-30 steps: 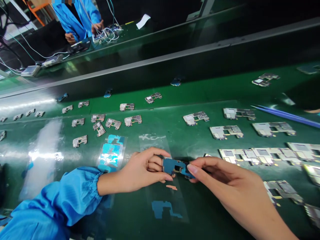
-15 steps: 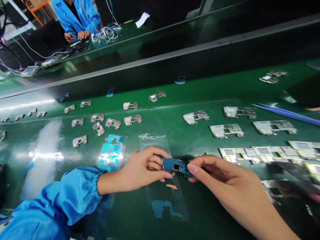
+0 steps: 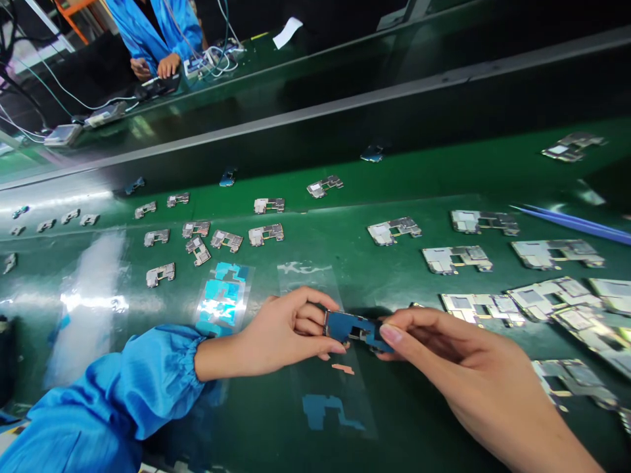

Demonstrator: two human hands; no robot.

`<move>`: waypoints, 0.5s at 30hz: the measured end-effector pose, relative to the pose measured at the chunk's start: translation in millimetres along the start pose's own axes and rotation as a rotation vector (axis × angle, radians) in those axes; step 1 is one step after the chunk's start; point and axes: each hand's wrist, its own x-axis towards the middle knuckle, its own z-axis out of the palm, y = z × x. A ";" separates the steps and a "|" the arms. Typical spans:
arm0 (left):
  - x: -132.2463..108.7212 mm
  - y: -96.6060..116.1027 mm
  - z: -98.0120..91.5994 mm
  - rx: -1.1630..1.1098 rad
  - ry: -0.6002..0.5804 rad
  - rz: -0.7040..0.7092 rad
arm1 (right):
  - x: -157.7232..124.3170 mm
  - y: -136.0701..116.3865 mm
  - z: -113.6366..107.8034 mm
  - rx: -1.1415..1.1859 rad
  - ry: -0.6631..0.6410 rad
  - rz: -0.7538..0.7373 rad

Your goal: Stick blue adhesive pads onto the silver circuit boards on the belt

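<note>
Holding blue-filmed phone PCB (image 3: pixel 353 327) betw. L hand (image 3: pixel 280 335), R hand (image 3: pixel 458 355).

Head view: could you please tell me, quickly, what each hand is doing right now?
Left hand: closed, holding the blue board.
Right hand: closed, holding its other end.
</note>
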 end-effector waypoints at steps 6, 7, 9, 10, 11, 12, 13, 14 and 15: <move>-0.5 0.4 -0.2 -0.034 -0.019 0.014 | 0.7 -3.0 1.7 -0.034 0.002 -0.038; -0.5 0.5 -0.4 -0.035 -0.023 0.016 | 0.9 -2.1 2.0 -0.032 0.003 -0.041; -0.6 0.3 -1.0 -0.026 -0.029 0.022 | 1.1 -0.6 2.1 -0.030 0.011 -0.038; -0.7 0.0 -1.4 -0.017 -0.033 0.024 | 1.0 -0.3 2.0 -0.032 0.011 -0.032; -0.8 -0.4 -1.7 -0.006 -0.035 0.024 | 1.0 -0.6 2.0 -0.034 0.012 -0.027; -1.0 -0.7 -2.0 0.004 -0.035 0.022 | 1.1 -1.3 1.9 -0.035 0.011 -0.021; -1.1 -0.9 -2.2 0.012 -0.034 0.019 | 1.2 -2.2 1.9 -0.033 0.007 -0.015; -1.3 -0.9 -2.2 0.015 -0.032 0.014 | 1.3 -3.0 2.0 -0.026 0.004 -0.010; -1.4 -0.6 -2.1 0.015 -0.031 0.007 | 1.5 -3.6 2.1 -0.017 0.005 -0.008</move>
